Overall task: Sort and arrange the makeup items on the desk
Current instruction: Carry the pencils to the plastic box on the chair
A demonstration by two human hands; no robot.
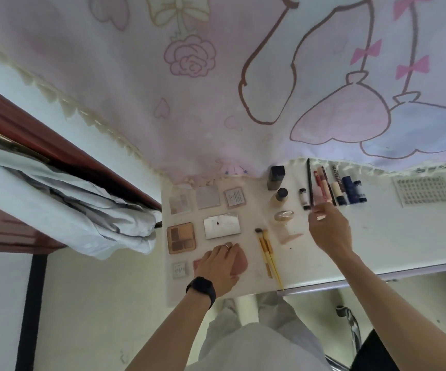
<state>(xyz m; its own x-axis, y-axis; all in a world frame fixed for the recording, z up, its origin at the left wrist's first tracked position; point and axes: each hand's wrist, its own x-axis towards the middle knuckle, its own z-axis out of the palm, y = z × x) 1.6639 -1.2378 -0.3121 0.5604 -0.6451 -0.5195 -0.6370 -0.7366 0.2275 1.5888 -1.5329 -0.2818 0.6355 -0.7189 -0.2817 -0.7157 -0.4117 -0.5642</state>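
White desk (393, 236) under a pink cartoon curtain (216, 89), and the makeup is already laid out in groups. On the left, palettes sit in a grid: a pale eyeshadow palette (179, 203), a grey square compact (208, 197) and a labelled square compact (235, 198) along the far row, then a brown eyeshadow palette (181, 238) beside a silver mirrored case (222, 226). Two yellow-handled brushes (267, 254) lie side by side, long axes running near to far, bristles at the far end. Over on the right, a row of pencils and lipsticks (331, 187) lies parallel, all running near to far, with a dark bottle (276, 178) and a round-capped bottle (281, 195) to their left. A clear round jar (284, 216) sits just nearer.

Left hand (220, 269), black watch (201, 289) on the wrist, lies palm down over a reddish-brown puff (240, 262) at the near edge, fingers spread loosely across it. Right hand (330, 228) reaches out to the near ends of the pencil row, fingers pinched narrowly on a small pale item (321, 217); what it is, hard to say. A small square compact (179, 269) rests near left.
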